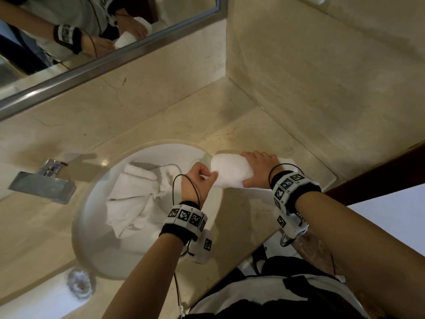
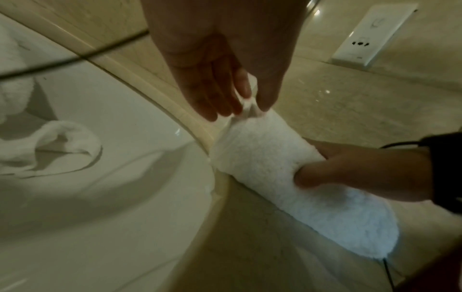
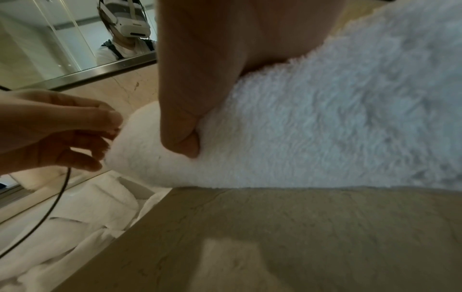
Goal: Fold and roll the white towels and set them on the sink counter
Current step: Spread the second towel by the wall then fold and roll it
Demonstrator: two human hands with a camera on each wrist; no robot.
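The rolled towel (image 1: 230,172) lies on the counter (image 1: 264,125) just right of the sink (image 1: 92,226), its left end at the basin rim. The right hand (image 1: 258,169) wraps over its middle, fingers and thumb curled around it. The left hand (image 1: 199,183) pinches a loose corner at the roll's left end. The towel looks soft, light and springy, so it is likely to unroll if let go; holding across the middle seems safest. More white towels (image 1: 135,199) lie crumpled in the sink, beside the tap (image 1: 43,183).
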